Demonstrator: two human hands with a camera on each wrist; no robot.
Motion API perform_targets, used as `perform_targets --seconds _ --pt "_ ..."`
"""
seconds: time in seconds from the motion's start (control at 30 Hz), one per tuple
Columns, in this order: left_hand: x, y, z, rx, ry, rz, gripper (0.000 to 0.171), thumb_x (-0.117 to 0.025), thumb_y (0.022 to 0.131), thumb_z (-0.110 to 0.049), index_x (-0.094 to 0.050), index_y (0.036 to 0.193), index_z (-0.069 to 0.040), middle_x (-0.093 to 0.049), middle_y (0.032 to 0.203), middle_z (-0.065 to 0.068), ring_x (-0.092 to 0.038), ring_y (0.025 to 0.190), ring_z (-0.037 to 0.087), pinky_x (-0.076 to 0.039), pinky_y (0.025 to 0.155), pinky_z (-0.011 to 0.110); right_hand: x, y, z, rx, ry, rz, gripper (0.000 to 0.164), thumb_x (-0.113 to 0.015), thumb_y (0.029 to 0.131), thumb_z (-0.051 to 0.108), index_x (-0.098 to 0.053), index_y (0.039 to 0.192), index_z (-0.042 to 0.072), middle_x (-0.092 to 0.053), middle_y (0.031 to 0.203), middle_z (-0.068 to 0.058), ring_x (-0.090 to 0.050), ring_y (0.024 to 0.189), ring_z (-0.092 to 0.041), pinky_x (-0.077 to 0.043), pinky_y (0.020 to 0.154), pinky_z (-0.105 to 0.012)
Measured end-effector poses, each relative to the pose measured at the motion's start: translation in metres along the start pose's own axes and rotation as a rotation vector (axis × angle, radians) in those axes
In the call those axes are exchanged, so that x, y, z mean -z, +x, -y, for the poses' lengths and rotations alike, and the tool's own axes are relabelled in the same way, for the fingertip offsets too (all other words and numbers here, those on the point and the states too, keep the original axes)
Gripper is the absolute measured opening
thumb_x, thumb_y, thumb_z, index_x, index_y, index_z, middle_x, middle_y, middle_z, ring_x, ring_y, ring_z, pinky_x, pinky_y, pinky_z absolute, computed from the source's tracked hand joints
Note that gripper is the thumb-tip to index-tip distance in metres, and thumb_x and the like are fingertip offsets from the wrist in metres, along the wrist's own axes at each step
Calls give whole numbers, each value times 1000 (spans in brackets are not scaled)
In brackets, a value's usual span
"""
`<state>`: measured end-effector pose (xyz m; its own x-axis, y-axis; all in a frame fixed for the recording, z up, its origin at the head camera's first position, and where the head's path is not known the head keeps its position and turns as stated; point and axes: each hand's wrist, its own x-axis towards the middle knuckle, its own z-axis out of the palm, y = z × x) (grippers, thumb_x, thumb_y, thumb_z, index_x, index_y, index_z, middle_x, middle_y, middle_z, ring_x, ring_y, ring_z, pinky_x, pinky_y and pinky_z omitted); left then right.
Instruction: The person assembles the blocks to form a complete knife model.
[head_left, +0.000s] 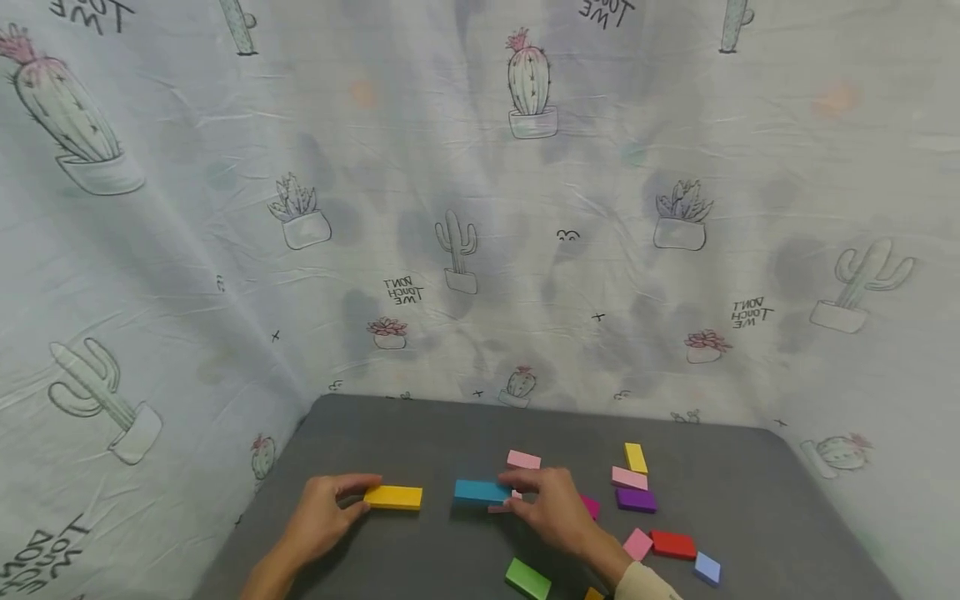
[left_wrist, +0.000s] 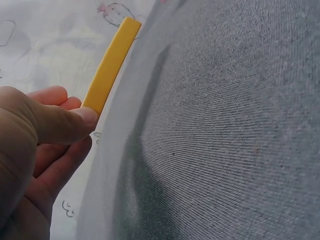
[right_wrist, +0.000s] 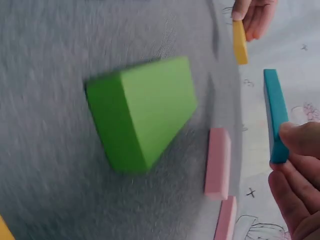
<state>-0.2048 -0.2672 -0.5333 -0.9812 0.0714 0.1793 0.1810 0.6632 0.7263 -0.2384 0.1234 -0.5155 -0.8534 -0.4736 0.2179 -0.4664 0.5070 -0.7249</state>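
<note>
My left hand (head_left: 321, 515) pinches one end of a yellow block (head_left: 397, 497) between thumb and fingers. In the left wrist view the long yellow block (left_wrist: 112, 65) points away from the thumb, with a shadow on the cloth beside it. To the right, my right hand (head_left: 557, 510) grips the right end of a blue block (head_left: 478, 492). The right wrist view shows the thumb on one face of this blue block (right_wrist: 276, 110) and fingers behind. Both blocks appear raised off the table, roughly in line, with a gap between them.
On the grey table (head_left: 420, 567) lie a green block (head_left: 528, 578), a pink block (head_left: 523, 459), and a magenta block (head_left: 591, 507) partly behind the right hand. Farther right are purple (head_left: 636, 500), red (head_left: 672, 544) and light blue (head_left: 707, 568) blocks. A cactus-print curtain (head_left: 480, 167) encloses the table.
</note>
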Motion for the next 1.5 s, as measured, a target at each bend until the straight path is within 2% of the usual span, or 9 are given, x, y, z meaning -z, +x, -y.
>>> perform_targets --seconds 0.13,0.33,0.6,0.87,1.03,1.27,1.5 --pt "0 -4 -2 30 -10 -23 41 -87 84 11 -84 120 -10 -84 116 2 -80 111 25 -69 96 36 -3 -8 9 -30 30 10 29 -86 95 12 -84 124 11 -83 122 -3 -81 107 -21 -70 92 -48" --pt "-6 -4 -3 83 -14 -47 41 -88 83 10 -85 117 -13 -84 114 -1 -80 109 21 -69 96 37 -16 -14 11 -77 126 38 31 -88 92 9 -84 122 11 -83 121 -5 -82 106 -20 -71 90 -39" --pt "-13 5 -1 61 -4 -53 41 -89 83 9 -86 117 -12 -84 114 -2 -81 108 20 -69 93 34 -33 -12 0 -138 138 72 29 -88 93 11 -85 122 13 -83 121 0 -79 105 -13 -70 93 -41" --pt "-20 12 9 33 -31 -6 40 -88 83 11 -86 116 -12 -84 114 3 -81 106 23 -69 89 31 -42 -2 -9 -88 152 47 28 -88 90 5 -85 118 7 -84 116 -3 -80 102 -13 -70 87 -32" --pt "-24 15 11 52 -37 18 41 -87 82 14 -86 115 -11 -84 113 4 -81 105 24 -70 87 32 -43 3 -11 -74 103 25 28 -88 90 5 -85 117 7 -84 115 -2 -79 101 -9 -69 87 -30" --pt "-28 17 9 45 -9 46 40 -87 81 14 -85 113 -10 -84 113 4 -80 106 24 -70 88 37 -47 10 -14 22 -48 -19 29 -90 87 6 -85 115 9 -83 114 1 -76 104 -8 -68 90 -31" --pt "-31 16 8 33 15 57 41 -87 82 13 -85 114 -12 -84 114 2 -80 108 24 -69 91 38 -49 15 -15 6 -94 18 29 -89 90 9 -85 118 12 -82 117 5 -75 107 -5 -68 95 -34"
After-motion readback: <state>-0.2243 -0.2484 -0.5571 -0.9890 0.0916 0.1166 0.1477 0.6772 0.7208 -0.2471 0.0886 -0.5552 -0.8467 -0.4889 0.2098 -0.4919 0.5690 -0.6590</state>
